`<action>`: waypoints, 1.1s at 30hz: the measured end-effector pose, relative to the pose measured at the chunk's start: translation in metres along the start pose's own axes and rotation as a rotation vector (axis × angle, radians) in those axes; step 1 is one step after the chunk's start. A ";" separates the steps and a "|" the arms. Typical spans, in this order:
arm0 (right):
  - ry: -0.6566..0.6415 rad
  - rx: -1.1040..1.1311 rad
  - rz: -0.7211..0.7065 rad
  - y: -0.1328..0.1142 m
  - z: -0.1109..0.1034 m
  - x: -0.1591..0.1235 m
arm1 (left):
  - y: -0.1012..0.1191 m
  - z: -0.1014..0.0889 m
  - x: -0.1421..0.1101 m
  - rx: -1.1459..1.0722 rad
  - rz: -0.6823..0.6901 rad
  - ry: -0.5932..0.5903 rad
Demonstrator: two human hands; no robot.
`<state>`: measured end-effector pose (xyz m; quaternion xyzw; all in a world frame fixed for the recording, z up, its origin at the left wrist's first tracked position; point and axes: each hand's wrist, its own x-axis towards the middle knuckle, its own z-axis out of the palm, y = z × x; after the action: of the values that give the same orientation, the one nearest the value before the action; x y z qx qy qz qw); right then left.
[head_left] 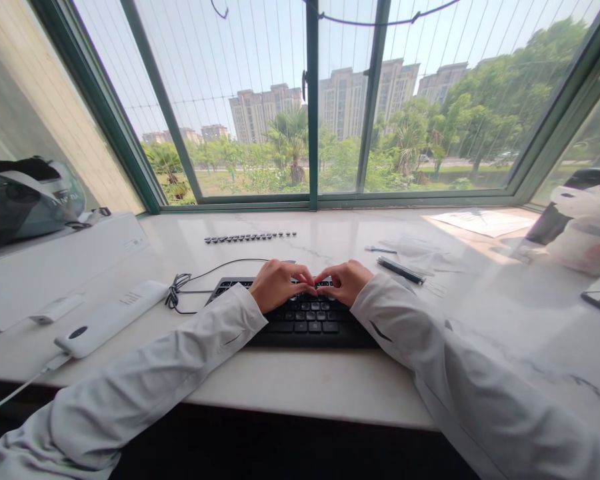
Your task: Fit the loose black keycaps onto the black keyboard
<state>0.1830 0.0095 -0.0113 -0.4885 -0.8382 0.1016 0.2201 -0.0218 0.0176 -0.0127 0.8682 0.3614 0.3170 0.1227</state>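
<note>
Head view looks down on a pale marbled stone sill (330,380) that runs the width of a green-framed bay window (311,107), with tower blocks, palms and trees outside from 11 to 1 o'clock. One helmet (25,200) rests on a white box (55,267) at 9 o'clock, and one sheet of paper (485,221) lies in sunlight at 2 o'clock. One black keyboard (305,320) sits at the centre of the sill, its long side parallel to the near edge, with one black cable (205,275) coiled just off its 10 o'clock corner. One long white device (110,319) lies at 8 o'clock, tilted, with a white cord trailing off the near edge. One dark pen (401,270) lies at 2 o'clock from the keyboard, near but not touching it. One row of small dark keycaps (250,237) lines up at 12 o'clock, well apart from the keyboard; the exact count is too small to tell. Two hands in white sleeves meet over the keyboard's upper rows. The left hand (279,283) is curled, its fingertips drawn together against a key near the board's top middle. The right hand (347,280) mirrors it, fingers bent and pinched down at the same spot, so the two sets of fingertips touch or nearly touch. The keyboard lies directly under both hands, its lower rows showing at 6 o'clock from them.
</note>
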 end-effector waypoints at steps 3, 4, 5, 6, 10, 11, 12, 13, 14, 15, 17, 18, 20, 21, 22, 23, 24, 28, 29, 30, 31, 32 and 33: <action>0.003 -0.057 -0.015 0.001 -0.001 0.001 | 0.001 0.000 0.000 -0.016 0.005 -0.007; 0.007 -0.082 -0.020 0.001 -0.001 0.002 | 0.001 0.000 0.000 -0.019 0.002 -0.011; 0.012 -0.107 -0.025 0.001 -0.001 0.002 | 0.001 0.001 0.000 -0.020 -0.002 -0.014; 0.020 -0.134 -0.031 0.002 -0.001 0.003 | 0.001 0.000 0.001 -0.021 -0.003 -0.016; 0.037 -0.190 -0.060 0.004 -0.002 0.004 | -0.001 -0.002 0.001 0.012 0.014 -0.028; 0.040 -0.190 -0.063 0.004 -0.003 0.004 | -0.002 -0.003 0.001 0.041 0.023 -0.028; 0.043 -0.185 -0.062 0.004 -0.003 0.004 | -0.004 -0.005 0.001 0.079 0.036 -0.026; 0.043 -0.175 -0.056 0.004 -0.004 0.004 | -0.005 -0.006 0.002 0.124 0.052 -0.024; 0.039 -0.159 -0.046 0.004 -0.004 0.004 | -0.006 -0.008 0.002 0.171 0.070 -0.023; 0.031 -0.141 -0.031 0.004 -0.004 0.003 | -0.007 -0.010 0.002 0.217 0.088 -0.025; 0.009 -0.099 0.009 0.003 -0.004 0.002 | -0.008 -0.013 0.002 0.286 0.127 -0.041; 0.002 -0.079 0.033 0.003 -0.003 0.002 | -0.008 -0.014 0.002 0.302 0.150 -0.054; -0.003 -0.047 0.074 0.002 -0.003 0.001 | -0.007 -0.016 0.002 0.306 0.198 -0.083; -0.005 -0.032 0.089 0.002 -0.003 0.001 | -0.006 -0.017 0.002 0.301 0.221 -0.098; -0.008 -0.019 0.103 0.002 -0.003 0.001 | -0.006 -0.017 0.002 0.296 0.240 -0.111; -0.011 -0.009 0.114 0.002 -0.003 0.001 | -0.005 -0.017 0.001 0.292 0.256 -0.122; -0.015 -0.001 0.122 0.001 -0.004 0.001 | -0.004 -0.017 0.001 0.289 0.270 -0.129; -0.026 0.013 0.138 0.000 -0.005 0.000 | -0.004 -0.016 -0.002 0.295 0.331 -0.146; -0.026 0.015 0.141 0.000 -0.005 0.000 | -0.004 -0.016 -0.002 0.300 0.346 -0.152; -0.026 0.017 0.143 0.000 -0.005 0.000 | -0.004 -0.016 -0.003 0.305 0.357 -0.160; -0.023 0.019 0.143 0.001 -0.005 0.000 | -0.004 -0.016 -0.003 0.307 0.365 -0.168; -0.019 0.020 0.139 0.002 -0.005 0.000 | -0.004 -0.016 -0.003 0.307 0.368 -0.172; -0.016 0.021 0.135 0.002 -0.005 0.000 | -0.005 -0.017 -0.003 0.306 0.370 -0.176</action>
<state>0.1867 0.0108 -0.0080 -0.5407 -0.8039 0.1291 0.2112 -0.0365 0.0185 -0.0034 0.9523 0.2280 0.1990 -0.0392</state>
